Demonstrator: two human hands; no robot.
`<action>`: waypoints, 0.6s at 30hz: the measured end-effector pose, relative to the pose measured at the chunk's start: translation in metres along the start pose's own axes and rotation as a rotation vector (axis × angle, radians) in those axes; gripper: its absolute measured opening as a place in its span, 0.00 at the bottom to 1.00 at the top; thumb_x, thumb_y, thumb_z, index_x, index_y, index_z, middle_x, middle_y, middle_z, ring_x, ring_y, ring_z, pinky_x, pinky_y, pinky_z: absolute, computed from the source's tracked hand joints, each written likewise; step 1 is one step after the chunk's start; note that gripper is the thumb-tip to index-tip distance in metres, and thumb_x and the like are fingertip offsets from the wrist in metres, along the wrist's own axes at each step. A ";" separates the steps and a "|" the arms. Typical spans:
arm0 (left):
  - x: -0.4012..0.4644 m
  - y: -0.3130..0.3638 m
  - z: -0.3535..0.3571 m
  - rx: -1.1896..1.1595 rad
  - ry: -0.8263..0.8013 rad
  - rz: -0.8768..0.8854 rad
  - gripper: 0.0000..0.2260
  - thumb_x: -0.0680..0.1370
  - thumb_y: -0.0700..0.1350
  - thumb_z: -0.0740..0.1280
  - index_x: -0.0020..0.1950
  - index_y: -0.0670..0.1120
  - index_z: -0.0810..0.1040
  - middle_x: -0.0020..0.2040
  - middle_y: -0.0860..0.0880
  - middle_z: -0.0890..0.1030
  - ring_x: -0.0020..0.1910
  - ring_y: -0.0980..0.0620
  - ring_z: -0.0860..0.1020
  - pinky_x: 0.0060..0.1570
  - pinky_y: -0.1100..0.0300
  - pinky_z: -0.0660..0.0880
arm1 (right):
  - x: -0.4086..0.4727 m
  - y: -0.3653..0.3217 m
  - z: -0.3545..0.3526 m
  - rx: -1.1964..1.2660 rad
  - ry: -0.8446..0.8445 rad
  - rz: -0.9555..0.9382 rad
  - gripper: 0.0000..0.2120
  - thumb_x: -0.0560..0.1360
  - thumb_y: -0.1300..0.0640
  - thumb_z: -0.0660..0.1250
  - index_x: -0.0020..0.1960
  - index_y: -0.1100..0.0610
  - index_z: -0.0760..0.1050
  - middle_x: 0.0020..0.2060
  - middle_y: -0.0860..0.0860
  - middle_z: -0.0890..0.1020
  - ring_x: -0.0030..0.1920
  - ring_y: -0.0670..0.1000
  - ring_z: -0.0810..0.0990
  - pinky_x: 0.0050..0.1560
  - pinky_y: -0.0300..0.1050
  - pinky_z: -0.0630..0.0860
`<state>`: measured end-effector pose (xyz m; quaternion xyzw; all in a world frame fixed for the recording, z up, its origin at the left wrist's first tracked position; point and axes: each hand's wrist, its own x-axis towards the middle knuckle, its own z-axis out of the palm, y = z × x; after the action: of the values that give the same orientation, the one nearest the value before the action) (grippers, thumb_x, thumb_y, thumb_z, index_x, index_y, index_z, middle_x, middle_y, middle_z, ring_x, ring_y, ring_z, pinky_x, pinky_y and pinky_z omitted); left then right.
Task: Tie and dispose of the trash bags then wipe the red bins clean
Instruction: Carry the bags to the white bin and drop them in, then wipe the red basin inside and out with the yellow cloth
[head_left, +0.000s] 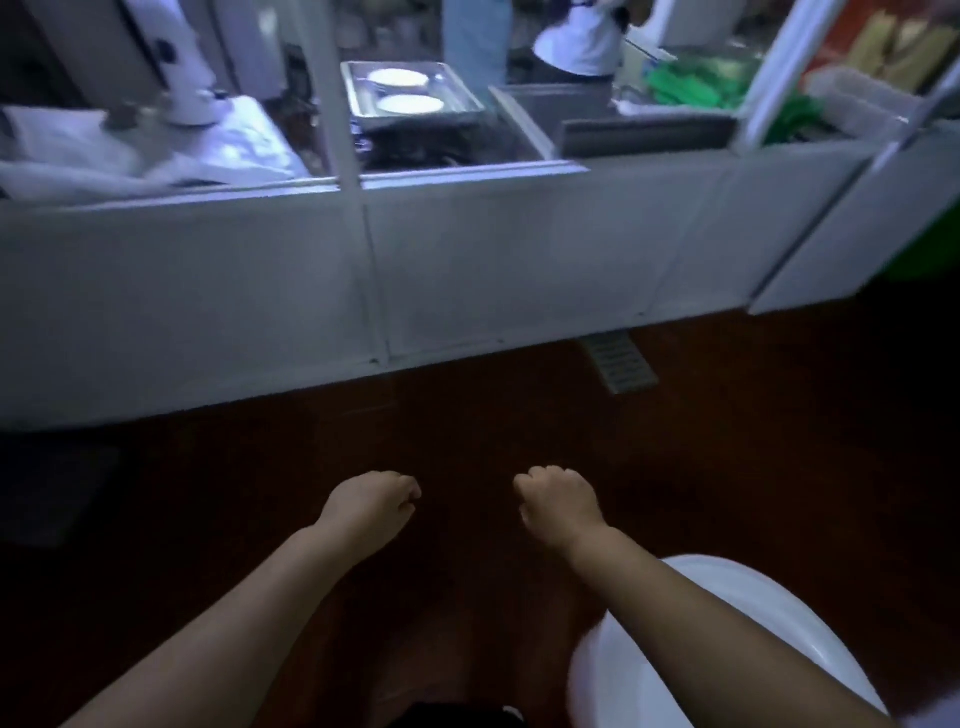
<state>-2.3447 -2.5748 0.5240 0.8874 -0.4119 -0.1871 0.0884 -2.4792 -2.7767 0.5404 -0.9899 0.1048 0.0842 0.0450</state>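
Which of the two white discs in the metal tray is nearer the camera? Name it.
The lower white disc in the metal tray; the other disc lies behind it, farther up.

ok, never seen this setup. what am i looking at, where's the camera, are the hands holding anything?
No robot here: one wide-angle camera worn on a person's head looks forward and down. The left hand and right hand reach out over a dark reddish floor, fingers curled, holding nothing visible. A white rounded object sits under the right forearm; I cannot tell what it is. Ahead is a white partition with windows; behind it a metal tray holds two pale round things. No trash bag or red bin is clearly in view.
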 end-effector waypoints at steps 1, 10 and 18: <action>-0.017 -0.022 -0.003 -0.015 0.028 -0.036 0.12 0.79 0.47 0.61 0.62 0.54 0.76 0.59 0.56 0.78 0.57 0.57 0.77 0.53 0.63 0.75 | 0.012 -0.024 -0.005 -0.013 -0.001 -0.046 0.08 0.78 0.59 0.57 0.51 0.56 0.74 0.47 0.52 0.78 0.48 0.53 0.77 0.44 0.43 0.66; -0.209 -0.251 -0.008 -0.159 0.187 -0.381 0.11 0.79 0.49 0.62 0.60 0.54 0.76 0.53 0.58 0.79 0.49 0.60 0.77 0.44 0.68 0.73 | 0.096 -0.307 -0.005 -0.113 -0.108 -0.412 0.09 0.79 0.58 0.59 0.56 0.53 0.75 0.49 0.50 0.79 0.47 0.49 0.78 0.48 0.43 0.75; -0.397 -0.427 -0.005 -0.319 0.213 -0.822 0.12 0.78 0.50 0.60 0.59 0.55 0.77 0.57 0.56 0.79 0.54 0.55 0.77 0.51 0.57 0.74 | 0.126 -0.575 0.005 -0.181 -0.186 -0.702 0.11 0.80 0.55 0.58 0.59 0.54 0.75 0.52 0.51 0.79 0.52 0.52 0.78 0.52 0.48 0.77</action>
<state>-2.2793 -1.9955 0.4983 0.9669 0.0201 -0.1755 0.1841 -2.2349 -2.2408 0.5541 -0.9536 -0.2536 0.1623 -0.0074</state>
